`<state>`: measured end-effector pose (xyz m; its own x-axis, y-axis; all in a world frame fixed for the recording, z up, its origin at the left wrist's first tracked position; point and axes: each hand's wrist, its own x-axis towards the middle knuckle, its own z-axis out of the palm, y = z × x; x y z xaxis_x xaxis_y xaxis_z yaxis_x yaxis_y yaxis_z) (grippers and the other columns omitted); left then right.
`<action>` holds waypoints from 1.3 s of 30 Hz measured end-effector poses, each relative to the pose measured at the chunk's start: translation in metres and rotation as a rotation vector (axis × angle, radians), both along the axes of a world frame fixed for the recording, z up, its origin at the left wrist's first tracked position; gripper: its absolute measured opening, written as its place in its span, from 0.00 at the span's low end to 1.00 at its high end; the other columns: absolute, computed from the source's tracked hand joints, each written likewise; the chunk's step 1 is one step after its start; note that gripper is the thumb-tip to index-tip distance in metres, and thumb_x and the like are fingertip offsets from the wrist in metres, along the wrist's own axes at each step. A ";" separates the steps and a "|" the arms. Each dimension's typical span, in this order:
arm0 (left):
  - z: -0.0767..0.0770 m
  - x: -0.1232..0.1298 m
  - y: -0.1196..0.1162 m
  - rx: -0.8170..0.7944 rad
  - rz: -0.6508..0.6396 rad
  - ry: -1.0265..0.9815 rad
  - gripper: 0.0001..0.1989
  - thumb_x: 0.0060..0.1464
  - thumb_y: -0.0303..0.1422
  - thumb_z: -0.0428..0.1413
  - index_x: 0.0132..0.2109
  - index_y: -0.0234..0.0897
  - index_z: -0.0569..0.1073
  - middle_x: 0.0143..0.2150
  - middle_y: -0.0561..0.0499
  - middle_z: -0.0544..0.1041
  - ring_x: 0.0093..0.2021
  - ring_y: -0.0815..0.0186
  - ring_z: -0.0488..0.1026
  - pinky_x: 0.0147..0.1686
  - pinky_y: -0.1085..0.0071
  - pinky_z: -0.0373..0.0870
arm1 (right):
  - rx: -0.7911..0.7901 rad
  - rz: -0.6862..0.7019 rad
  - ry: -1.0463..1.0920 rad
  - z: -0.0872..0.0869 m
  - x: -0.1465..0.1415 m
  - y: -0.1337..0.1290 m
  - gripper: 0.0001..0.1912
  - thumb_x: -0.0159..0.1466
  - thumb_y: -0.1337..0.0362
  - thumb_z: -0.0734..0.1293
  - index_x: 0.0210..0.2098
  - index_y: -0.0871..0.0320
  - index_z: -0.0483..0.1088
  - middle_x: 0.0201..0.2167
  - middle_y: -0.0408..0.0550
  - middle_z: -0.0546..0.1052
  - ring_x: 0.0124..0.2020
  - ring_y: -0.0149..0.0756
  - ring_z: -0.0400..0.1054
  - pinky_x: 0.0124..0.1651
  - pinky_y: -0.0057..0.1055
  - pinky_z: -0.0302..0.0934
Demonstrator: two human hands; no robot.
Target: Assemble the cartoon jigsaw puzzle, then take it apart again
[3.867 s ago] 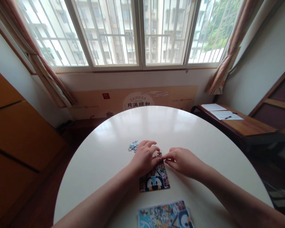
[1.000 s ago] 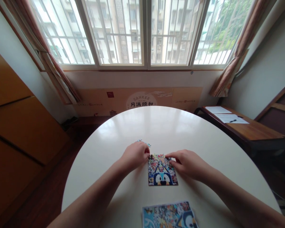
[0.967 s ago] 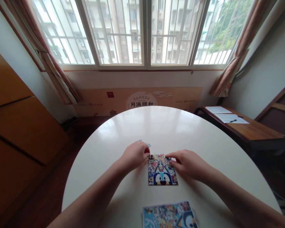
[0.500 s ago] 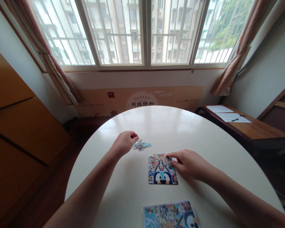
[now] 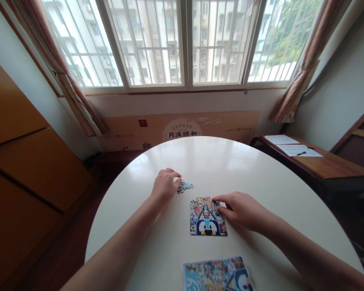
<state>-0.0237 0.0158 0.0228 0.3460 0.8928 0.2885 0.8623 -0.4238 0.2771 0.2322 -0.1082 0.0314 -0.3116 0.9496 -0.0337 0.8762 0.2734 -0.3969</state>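
On the round white table, a partly built puzzle [image 5: 208, 218] shows a blue dog face, with an uneven upper edge. My right hand [image 5: 238, 208] rests at its right side, fingertips on the upper right edge, thumb and forefinger apart. Up and to the left lies a small pile of loose puzzle pieces [image 5: 185, 186]. My left hand [image 5: 166, 184] is at the left side of that pile, covering part of it, thumb and fingers curled close together. Whether a piece is between them is too small to tell.
A printed picture [image 5: 216, 275] of the same dog lies at the near edge of the white table [image 5: 133, 242]. To the right, a wooden side table [image 5: 339, 165] holds papers [image 5: 297, 150] and a pen. Behind are windows and curtains.
My left hand has moved slightly right, over the left part of the loose pile. My right hand and the puzzle look unchanged.
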 end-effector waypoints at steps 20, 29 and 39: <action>-0.016 0.008 0.009 -0.054 0.041 0.070 0.15 0.60 0.34 0.51 0.48 0.45 0.81 0.59 0.45 0.73 0.63 0.52 0.64 0.62 0.54 0.61 | 0.031 0.008 0.003 -0.002 -0.001 -0.001 0.20 0.65 0.59 0.62 0.54 0.47 0.75 0.49 0.48 0.80 0.48 0.48 0.75 0.49 0.40 0.66; -0.017 0.003 0.015 -0.079 -0.009 -0.152 0.08 0.56 0.33 0.57 0.40 0.41 0.82 0.58 0.46 0.74 0.61 0.55 0.67 0.63 0.58 0.60 | 0.020 0.019 0.020 0.002 -0.002 -0.001 0.19 0.64 0.60 0.62 0.53 0.47 0.75 0.47 0.47 0.81 0.45 0.46 0.75 0.47 0.37 0.65; 0.000 -0.004 0.006 0.205 -0.012 -0.121 0.05 0.57 0.34 0.60 0.35 0.41 0.81 0.56 0.44 0.75 0.60 0.52 0.66 0.62 0.50 0.58 | 0.008 0.036 0.052 0.000 0.001 -0.001 0.19 0.65 0.60 0.62 0.53 0.45 0.75 0.46 0.46 0.81 0.44 0.46 0.75 0.45 0.37 0.65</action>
<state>-0.0278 0.0218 0.0225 0.3079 0.8072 0.5036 0.8226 -0.4918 0.2853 0.2335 -0.1093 0.0313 -0.3464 0.9381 -0.0085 0.8439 0.3076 -0.4396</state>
